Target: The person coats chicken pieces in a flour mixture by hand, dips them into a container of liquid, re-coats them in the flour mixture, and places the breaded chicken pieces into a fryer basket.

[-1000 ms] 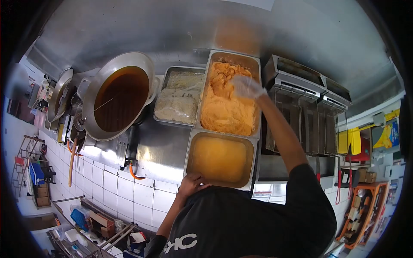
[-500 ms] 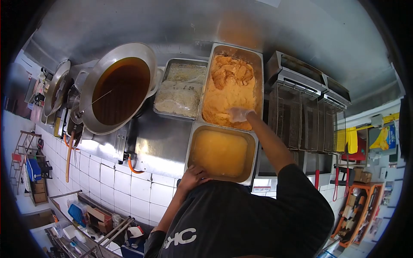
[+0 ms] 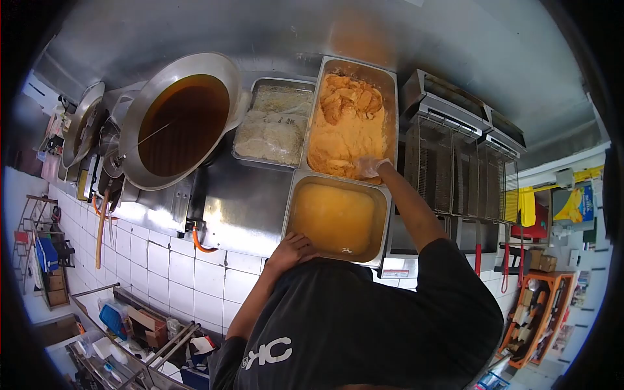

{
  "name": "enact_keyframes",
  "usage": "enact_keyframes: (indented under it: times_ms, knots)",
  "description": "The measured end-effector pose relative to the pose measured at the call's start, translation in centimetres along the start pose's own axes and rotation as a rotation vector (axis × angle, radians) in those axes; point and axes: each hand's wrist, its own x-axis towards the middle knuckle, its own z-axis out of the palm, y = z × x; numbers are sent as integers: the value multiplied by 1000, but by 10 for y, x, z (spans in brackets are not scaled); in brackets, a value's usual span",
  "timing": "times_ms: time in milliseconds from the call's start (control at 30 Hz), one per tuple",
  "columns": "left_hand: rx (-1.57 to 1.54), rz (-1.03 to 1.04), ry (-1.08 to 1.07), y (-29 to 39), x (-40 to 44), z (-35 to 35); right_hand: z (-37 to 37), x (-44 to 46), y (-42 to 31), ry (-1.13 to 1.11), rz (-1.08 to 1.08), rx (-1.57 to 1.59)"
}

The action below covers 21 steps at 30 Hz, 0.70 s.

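On the black shirt point(image 3: 364, 312), white "HC" point(image 3: 272, 351); right hand point(image 3: 370, 168) in orange powder point(image 3: 344, 138), left hand point(image 3: 291, 252) at tray point(image 3: 383, 224), grips unclear.

Right hand point(image 3: 371, 167) at near end of powder tray point(image 3: 392, 91): fingertips blurred, hard to tell from powder. Yellow-liquid pan point(image 3: 378, 221) beside powder tray: near edge partly hidden by left hand point(image 3: 292, 253) and shirt point(image 3: 370, 318). Bag point(image 3: 273, 138) left of powder tray: print too small to read.

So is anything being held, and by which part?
Can't tell: the left hand is at the near pan rim, the right hand at the orange powder; any grip is hidden.
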Motion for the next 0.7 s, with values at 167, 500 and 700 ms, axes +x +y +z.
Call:
enact_keyframes:
  times_ms: [167,500,700]
  knots:
    - [74,16,10,-9,-2,-3,2,3,29,97,8,79]
    - [9,8,51,-16,1,0,1,38,61,453,-161,563]
    - [0,-10,56,-16,1,-1,-7,85,85,575,-166,712]
